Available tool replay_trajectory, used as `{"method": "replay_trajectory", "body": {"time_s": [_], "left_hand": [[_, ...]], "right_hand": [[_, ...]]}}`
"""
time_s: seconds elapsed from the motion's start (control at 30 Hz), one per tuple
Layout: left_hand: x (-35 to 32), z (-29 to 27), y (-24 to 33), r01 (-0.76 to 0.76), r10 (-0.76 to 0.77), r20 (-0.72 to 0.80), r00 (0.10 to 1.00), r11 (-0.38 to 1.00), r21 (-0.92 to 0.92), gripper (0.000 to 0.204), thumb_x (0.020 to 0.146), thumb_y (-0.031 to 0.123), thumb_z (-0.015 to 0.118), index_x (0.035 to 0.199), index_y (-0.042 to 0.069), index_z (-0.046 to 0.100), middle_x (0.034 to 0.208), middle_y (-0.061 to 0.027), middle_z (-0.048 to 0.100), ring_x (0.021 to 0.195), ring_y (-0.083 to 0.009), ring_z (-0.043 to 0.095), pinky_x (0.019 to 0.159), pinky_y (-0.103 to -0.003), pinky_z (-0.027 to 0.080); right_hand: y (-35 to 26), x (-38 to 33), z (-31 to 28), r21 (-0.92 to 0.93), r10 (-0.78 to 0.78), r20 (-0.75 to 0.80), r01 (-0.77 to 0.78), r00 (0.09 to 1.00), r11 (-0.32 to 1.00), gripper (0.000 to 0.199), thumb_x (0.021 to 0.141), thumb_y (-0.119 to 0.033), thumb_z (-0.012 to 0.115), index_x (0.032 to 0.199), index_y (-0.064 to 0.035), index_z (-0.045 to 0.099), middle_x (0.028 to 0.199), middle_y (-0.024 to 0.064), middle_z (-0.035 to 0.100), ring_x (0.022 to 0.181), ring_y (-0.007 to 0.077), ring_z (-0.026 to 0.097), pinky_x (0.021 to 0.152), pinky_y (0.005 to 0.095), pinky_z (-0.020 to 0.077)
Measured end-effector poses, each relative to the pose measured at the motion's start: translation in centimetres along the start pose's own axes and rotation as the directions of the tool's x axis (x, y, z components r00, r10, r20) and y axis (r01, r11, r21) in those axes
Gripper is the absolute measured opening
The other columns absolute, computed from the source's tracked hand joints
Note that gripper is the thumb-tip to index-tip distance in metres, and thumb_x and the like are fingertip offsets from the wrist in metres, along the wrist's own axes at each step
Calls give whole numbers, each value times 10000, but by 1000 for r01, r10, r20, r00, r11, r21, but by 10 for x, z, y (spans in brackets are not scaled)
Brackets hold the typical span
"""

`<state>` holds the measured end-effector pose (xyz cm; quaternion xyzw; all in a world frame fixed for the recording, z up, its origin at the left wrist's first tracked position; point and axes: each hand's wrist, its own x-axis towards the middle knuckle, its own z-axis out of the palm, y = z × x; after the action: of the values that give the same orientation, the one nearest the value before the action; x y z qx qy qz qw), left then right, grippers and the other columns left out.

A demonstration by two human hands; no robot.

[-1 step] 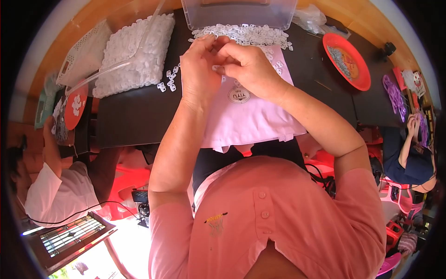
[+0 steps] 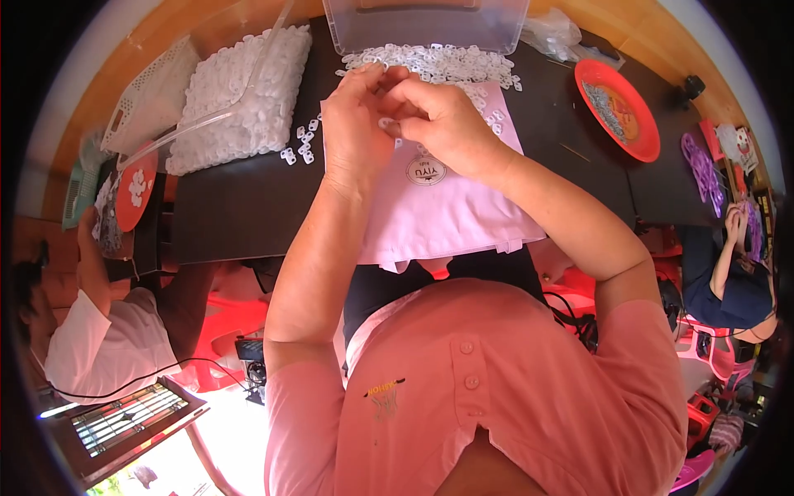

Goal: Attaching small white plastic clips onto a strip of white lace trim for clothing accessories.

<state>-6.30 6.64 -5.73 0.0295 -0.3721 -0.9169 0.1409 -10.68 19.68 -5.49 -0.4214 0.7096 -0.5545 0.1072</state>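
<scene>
My left hand and my right hand meet over a pink cloth bag that lies on the dark table. The fingers of both are curled in and partly hide each other. At the tip of my right thumb shows a small white plastic piece, pinched close to the left palm. What the left fingers grip is hidden. Just beyond the hands spreads a heap of similar white pieces, with several loose ones on the bag's right side.
A clear plastic bin stands behind the heap. To the left sit a block of packed white pieces and a white basket. A red dish holds small grey parts at right. Other people sit at both sides.
</scene>
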Motion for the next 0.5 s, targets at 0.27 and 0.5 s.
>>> {"method": "replay_trajectory", "body": {"time_s": [0.27,0.5], "left_hand": [[0,3,-6,-61,70,-108,992,995,82,155,885,90,560,983,-30,559,891,-130,623,841,-234,626,730,-342,525],[-8,15,-9,-224,269,-74,960,901,372,135,840,86,636,872,-46,630,761,-95,652,678,-168,621,669,-291,514]], "right_hand": [[-5,-9,-8,-59,-22,18,23,1000,998,49,850,-4,635,878,2,595,785,8,604,719,68,561,687,224,469],[0,-1,-49,390,194,-250,-84,949,917,129,869,-66,642,979,0,645,859,39,657,769,117,628,705,253,487]]}}
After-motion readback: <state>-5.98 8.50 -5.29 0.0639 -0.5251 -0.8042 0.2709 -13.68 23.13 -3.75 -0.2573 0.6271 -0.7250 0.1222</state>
